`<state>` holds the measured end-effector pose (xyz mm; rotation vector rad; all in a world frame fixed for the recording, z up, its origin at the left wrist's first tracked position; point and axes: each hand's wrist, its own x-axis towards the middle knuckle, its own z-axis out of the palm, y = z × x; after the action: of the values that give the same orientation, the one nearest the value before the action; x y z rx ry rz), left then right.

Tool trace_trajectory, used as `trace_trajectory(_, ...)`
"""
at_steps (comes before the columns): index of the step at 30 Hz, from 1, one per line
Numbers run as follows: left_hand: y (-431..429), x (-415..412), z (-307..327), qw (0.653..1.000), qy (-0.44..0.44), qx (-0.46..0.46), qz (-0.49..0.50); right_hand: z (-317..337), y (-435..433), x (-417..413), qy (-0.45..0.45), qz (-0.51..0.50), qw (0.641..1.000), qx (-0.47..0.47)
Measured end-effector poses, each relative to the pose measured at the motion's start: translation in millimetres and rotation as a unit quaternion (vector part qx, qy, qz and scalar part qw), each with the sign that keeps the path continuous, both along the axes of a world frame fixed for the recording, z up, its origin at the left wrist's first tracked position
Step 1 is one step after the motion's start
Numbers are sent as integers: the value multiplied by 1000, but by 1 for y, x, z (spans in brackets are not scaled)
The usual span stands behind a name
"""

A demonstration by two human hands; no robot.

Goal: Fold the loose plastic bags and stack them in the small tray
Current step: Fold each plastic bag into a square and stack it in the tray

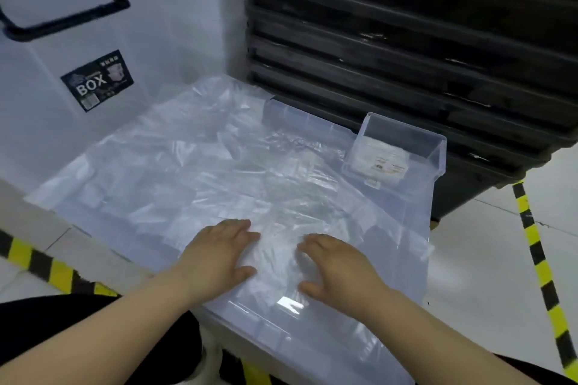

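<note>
While the plastic bag (pixel 203 172) lies mid-frame, my left hand (pixel 219 256) and right hand (pixel 337 266) press it, fingers (pixel 240 226) flat, gripping nothing.

On my feed, print on the folded bags (pixel 381 162) in the small tray (pixel 436 150), at the far right corner of the lid (pixel 281 325), is too small to read; black crates (pixel 406 40) run past the top and right edges.

Surface: clear bin lid (pixel 359 337); plastic bag (pixel 203 172) spread flat over it, small tray (pixel 435 151) at far-right corner.
</note>
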<state>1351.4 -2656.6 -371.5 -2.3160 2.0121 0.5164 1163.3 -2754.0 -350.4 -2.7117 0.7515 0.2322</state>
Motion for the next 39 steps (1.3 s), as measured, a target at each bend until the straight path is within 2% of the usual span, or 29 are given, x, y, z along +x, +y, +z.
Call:
trace_trajectory(5, -11, 4, -9, 986, -26, -158, -37, -12, -8, 7, -66, -5, 995, -70)
trace_trajectory(7, -12, 6, -15, 985, -19, -167, -41, -18, -8, 7, -121, -5, 990, -68)
trace_trajectory(12, -14, 10, -21, 982, -13, -187, -34, -21, -12, 6, -157, 1, 983, -100)
trace_trajectory(15, -11, 6, -18, 973, 18, -230, -23, -11, -17, 6, -214, -18, 972, -99)
trace_trajectory(18, -10, -8, -8, 971, 61, -232, -27, 1, -12, 9, -250, -50, 964, -77)
trace_trajectory(22, -8, -18, -4, 970, 112, -215, -31, 2, 6, 16, -244, -59, 967, -34)
trace_trajectory(25, -7, -15, -5, 958, 188, -216, -21, 4, 13, 18, -202, -84, 971, 94)
trace_trajectory(28, -7, -13, -9, 957, 176, -228, -35, 7, 8, 14, -226, -78, 959, 150)
trace_trajectory(29, -7, -11, -13, 959, 157, -233, -46, 6, 2, 12, -224, -78, 963, 130)
trace_trajectory(31, -7, -5, -18, 959, 151, -227, -71, 6, -14, 8, -211, -20, 977, 26)
trace_trajectory(33, -9, -1, -15, 958, 209, -187, -58, 3, -29, 2, -101, 46, 993, -38)
trace_trajectory(35, -9, 1, -12, 953, 271, -131, -32, -5, -43, -6, 2, 57, 998, -21)
trace_trajectory(36, -9, 2, -12, 950, 292, -111, -22, -6, -46, -8, 23, 48, 999, -9)
trace_trajectory(39, -9, 7, -8, 940, 336, -56, 9, -10, -41, -1, -32, 75, 993, -83)
